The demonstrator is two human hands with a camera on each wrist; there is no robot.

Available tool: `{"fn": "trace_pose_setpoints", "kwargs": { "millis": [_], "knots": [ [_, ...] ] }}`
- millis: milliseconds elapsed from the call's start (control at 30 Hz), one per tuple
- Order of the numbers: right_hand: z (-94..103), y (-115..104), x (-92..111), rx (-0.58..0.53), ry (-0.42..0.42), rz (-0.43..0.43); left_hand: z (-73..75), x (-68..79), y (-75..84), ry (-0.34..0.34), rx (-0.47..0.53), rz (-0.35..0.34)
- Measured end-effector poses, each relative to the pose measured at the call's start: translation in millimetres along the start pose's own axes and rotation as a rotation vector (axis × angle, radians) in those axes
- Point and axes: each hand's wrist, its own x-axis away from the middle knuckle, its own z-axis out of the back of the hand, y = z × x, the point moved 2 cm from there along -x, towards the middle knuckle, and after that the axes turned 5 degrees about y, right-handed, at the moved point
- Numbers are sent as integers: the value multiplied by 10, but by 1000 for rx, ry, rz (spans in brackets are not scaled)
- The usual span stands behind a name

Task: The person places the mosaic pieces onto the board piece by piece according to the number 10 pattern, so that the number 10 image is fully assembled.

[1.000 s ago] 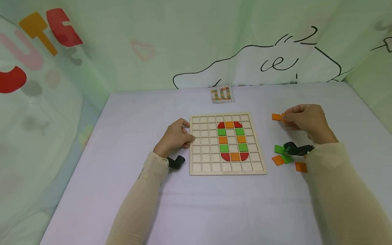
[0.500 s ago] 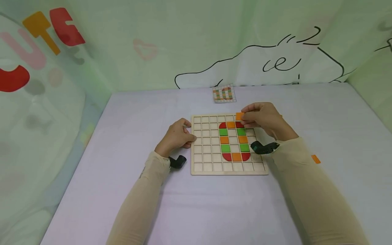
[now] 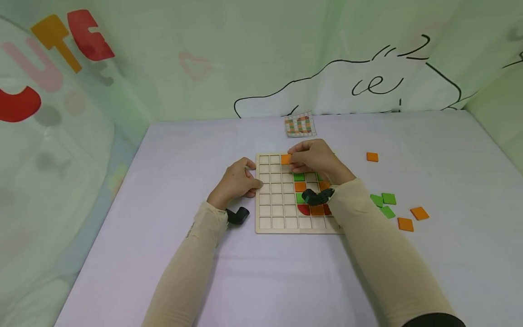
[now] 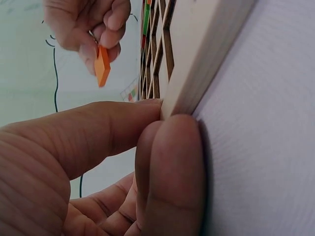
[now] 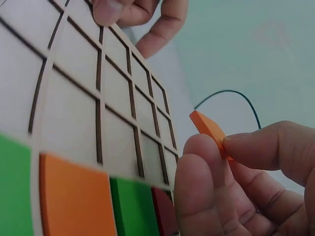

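A wooden grid board (image 3: 276, 222) lies on the table, with red, green and orange tiles set in its right part. My left hand (image 3: 234, 179) grips the board's left edge; in the left wrist view the thumb (image 4: 123, 120) lies on the rim and curled fingers (image 4: 177, 167) press its side. Between thumb and fingertips, my right hand (image 3: 316, 156) pinches an orange square tile (image 3: 285, 159) over the board's far rows. In the right wrist view that tile (image 5: 209, 129) is tilted and apart from the grid. My right hand and sleeve cover some of the set tiles.
Right of the board lie loose green tiles (image 3: 388, 198) and several orange ones, with a single orange tile (image 3: 372, 157) farther back. A printed pattern card (image 3: 300, 125) rests behind the board. A printed cloth (image 3: 163, 68) hangs beyond the table.
My right hand has come left from the loose tiles to above the board's far rows, bringing an orange tile. The left hand has stayed at the board's edge.
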Motion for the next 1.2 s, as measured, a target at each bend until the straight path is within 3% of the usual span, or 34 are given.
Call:
{"fn": "trace_pose_setpoints", "kwargs": {
  "millis": [633,1200],
  "knots": [
    [-465,-84,-108,23,-38,-52,-2,-22,-11,-5,-16,15],
    [-591,-82,-142,23,17,-56,11,-14,-2,3,-12,18]
  ]
}}
